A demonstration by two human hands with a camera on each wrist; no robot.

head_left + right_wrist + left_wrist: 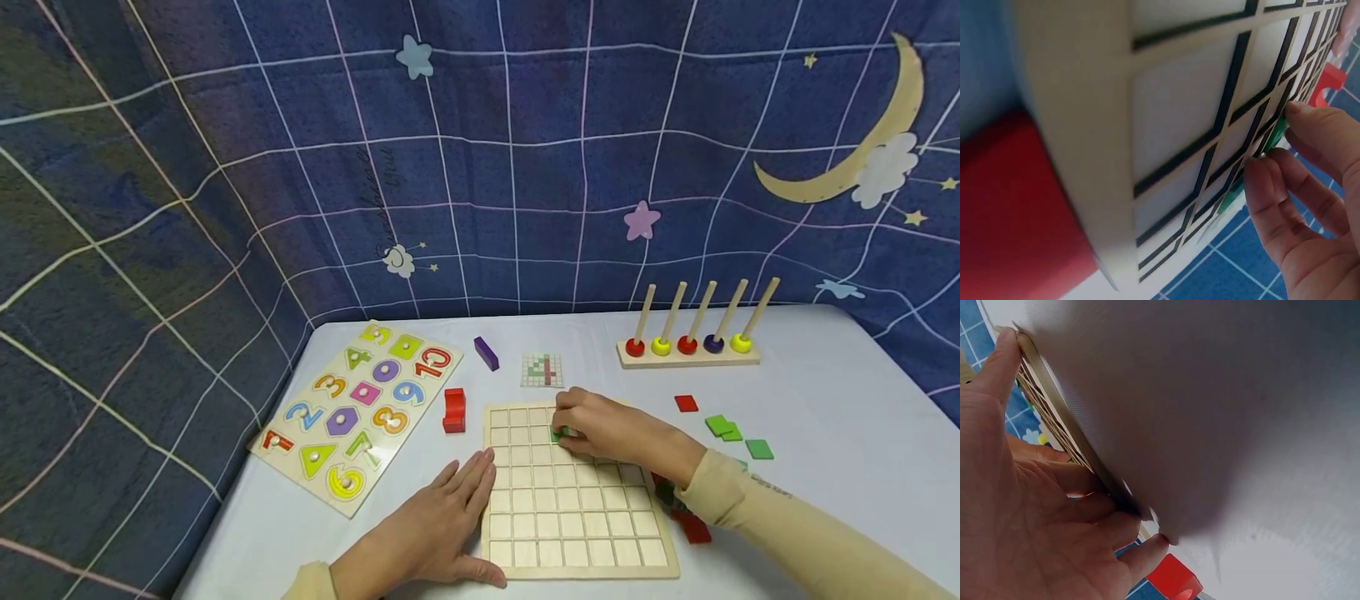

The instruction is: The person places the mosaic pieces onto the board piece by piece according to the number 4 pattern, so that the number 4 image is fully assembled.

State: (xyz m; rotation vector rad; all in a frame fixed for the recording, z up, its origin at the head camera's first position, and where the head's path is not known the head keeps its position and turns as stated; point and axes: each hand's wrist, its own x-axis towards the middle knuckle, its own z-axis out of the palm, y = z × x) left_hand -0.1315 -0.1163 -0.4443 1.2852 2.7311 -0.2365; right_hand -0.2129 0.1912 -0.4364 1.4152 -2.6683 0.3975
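A wooden grid board (577, 575) lies on the white table. Over its upper rows, my right hand (611, 429) pinches a green square tile (1277, 133) between thumb and fingers, low against the cells. Another green piece (1232, 196) shows beside the fingertips in the right wrist view. My left hand (442, 521) lies along the board's left edge, fingers extended and thumb spread at the lower corner; the left wrist view shows these fingers (1107, 528) touching the rim. Just behind the board is a small pattern card (542, 370) with green and red squares.
Left stands a number-and-shape puzzle board (356, 417), with a red curved block (454, 411) and a purple block (486, 353) nearby. Loose green tiles (759, 449) and red tiles (692, 527) lie right of the grid. A peg stand (688, 354) with coloured beads stands back right.
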